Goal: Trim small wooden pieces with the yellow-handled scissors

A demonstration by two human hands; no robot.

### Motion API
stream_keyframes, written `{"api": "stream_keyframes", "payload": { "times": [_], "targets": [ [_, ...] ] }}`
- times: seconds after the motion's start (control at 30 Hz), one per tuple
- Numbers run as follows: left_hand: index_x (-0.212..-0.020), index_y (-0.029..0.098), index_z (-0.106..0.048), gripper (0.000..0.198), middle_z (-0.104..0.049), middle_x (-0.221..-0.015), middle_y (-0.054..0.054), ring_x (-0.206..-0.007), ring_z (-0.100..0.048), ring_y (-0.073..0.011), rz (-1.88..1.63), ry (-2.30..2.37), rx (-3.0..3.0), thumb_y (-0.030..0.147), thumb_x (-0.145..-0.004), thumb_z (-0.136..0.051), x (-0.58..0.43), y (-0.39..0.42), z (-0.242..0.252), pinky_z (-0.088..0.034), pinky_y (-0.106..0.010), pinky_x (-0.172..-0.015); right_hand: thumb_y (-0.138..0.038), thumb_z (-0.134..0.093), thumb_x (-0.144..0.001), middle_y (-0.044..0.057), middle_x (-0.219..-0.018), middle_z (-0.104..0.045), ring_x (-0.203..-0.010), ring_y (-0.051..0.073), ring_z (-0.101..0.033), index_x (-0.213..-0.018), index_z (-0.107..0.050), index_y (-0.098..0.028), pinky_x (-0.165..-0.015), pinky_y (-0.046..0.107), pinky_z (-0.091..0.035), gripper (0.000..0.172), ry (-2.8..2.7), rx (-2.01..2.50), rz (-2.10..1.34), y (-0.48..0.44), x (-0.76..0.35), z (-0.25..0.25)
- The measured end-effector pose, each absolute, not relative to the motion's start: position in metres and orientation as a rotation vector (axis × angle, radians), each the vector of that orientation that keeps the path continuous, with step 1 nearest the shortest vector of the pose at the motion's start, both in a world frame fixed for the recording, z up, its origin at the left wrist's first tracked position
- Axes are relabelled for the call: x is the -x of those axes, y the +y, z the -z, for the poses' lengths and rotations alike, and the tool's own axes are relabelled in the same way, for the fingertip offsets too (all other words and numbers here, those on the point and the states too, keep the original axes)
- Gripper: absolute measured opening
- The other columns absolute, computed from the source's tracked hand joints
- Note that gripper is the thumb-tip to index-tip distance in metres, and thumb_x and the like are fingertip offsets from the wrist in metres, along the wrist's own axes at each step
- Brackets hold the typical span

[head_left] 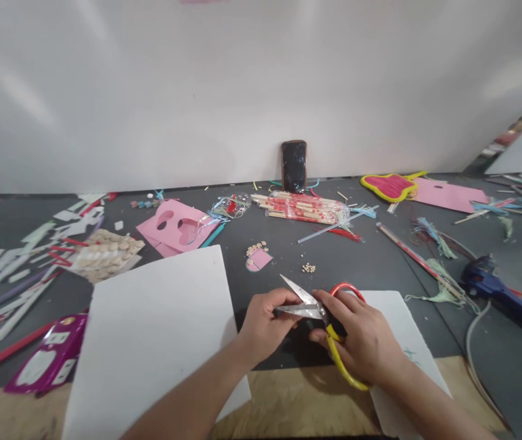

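Right hand (368, 333) grips scissors (322, 313), open blades (305, 311) pointing left, the lower over the curled left hand (265, 327) — its hold unclear.

- Your single view comes from the camera on your head, facing forward and down over the bench (352, 263).
- It sits close: your left fingers (283, 297) and right fingers (333, 304) fall just below centre.
- Its upper part takes in the white wall (151, 91) behind.

Scissors (309, 310) with shiny metal blades and smooth plastic handles, matt paper cutout (151, 231), wooden sticks (274, 203) in glossy plastic wrap (304, 211), glossy phone (294, 166) screen, matt desk (283, 250), smooth wall panel (231, 91) with soft sheen
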State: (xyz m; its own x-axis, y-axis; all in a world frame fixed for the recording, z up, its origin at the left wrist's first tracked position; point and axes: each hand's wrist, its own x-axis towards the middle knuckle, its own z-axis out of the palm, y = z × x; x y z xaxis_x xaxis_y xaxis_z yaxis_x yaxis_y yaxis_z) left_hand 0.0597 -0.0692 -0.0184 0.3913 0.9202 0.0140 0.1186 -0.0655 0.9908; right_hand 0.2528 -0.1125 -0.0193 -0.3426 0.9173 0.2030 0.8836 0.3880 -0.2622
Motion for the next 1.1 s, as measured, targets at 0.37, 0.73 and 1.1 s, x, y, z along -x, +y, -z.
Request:
{"api": "stream_keyframes", "payload": {
  "times": [0.37,0.73,1.1],
  "targets": [
    [-0.069,0.015,-0.069,0.025,-0.062,-0.056,0.002,-0.053,-0.054,-0.0090,-0.938,0.923,-1.609,0.001,-0.062,-0.049,-0.0553,-0.0696,0.0168,-0.039,-0.017,-0.055,-0.055,-0.062,-0.073,0.012,-0.097,-0.054,-0.090,0.029,-0.053,-0.127,-0.044,-0.016,-0.074,0.042,-0.047,0.069,-2.358,1.591,-0.117,-0.1149,-0.2469,0.0159],
    [-0.063,0.015,-0.067,0.020,-0.059,-0.053,0.001,-0.052,-0.054,-0.0099,-0.861,0.894,-1.618,0.004,-0.066,-0.050,-0.0554,-0.0677,0.0157,-0.039,-0.018,-0.054,-0.044,-0.053,-0.085,0.012,-0.094,-0.059,-0.083,0.026,-0.057,-0.124,-0.048,-0.015,-0.069,0.038,-0.049,0.049,-2.383,1.518,-0.181,-0.1130,-0.2507,0.0194],
    [-0.071,0.015,-0.067,0.011,-0.058,-0.055,0.002,-0.052,-0.052,-0.0093,-0.856,0.970,-1.526,0.023,-0.076,-0.061,-0.0609,-0.0691,0.0176,-0.040,-0.017,-0.051,-0.046,-0.048,-0.088,0.011,-0.092,-0.062,-0.079,0.024,-0.060,-0.122,-0.049,-0.017,-0.063,0.034,-0.048,0.044,-2.334,1.577,-0.196,-0.1141,-0.2528,0.0209]
  ]
}}
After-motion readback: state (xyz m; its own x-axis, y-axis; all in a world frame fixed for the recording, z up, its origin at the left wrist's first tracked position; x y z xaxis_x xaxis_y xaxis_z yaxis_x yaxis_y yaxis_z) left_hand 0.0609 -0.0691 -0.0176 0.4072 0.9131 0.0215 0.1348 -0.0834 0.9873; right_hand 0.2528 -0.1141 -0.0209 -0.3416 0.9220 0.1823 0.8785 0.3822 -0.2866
